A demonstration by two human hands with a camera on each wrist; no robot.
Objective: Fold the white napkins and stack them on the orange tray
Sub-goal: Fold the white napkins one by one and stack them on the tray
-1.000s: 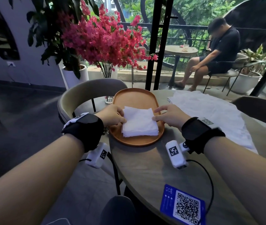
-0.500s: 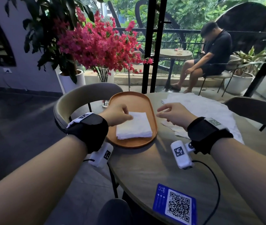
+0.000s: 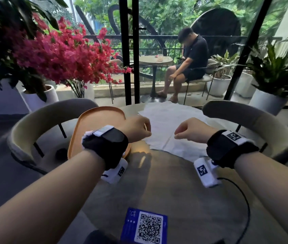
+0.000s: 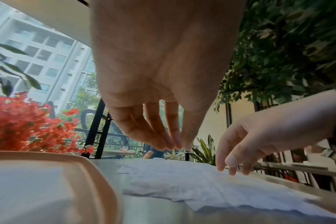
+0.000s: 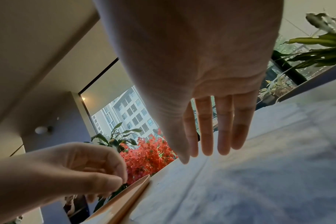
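Observation:
The orange tray (image 3: 94,117) lies at the table's left. In the left wrist view a folded white napkin stack (image 4: 29,189) rests in it; my left wrist hides the stack in the head view. Right of the tray lies a pile of unfolded white napkins (image 3: 171,120). My left hand (image 3: 148,132) hovers over the pile's near left corner, its fingers (image 4: 175,144) hanging down together and holding nothing. My right hand (image 3: 176,136) is over the same pile, its fingers (image 5: 207,151) straight. In the left wrist view the right hand's fingertips (image 4: 220,168) touch the top napkin.
A blue QR card (image 3: 145,226) lies at the round table's near edge (image 3: 157,191). Curved chair backs stand left (image 3: 34,120) and right (image 3: 254,120). Red flowers (image 3: 60,53) rise behind the tray. Beyond the glass a person (image 3: 189,64) sits at another table.
Both hands have left the folded stack on the tray and moved right over the unfolded napkins. The head view has turned to the right.

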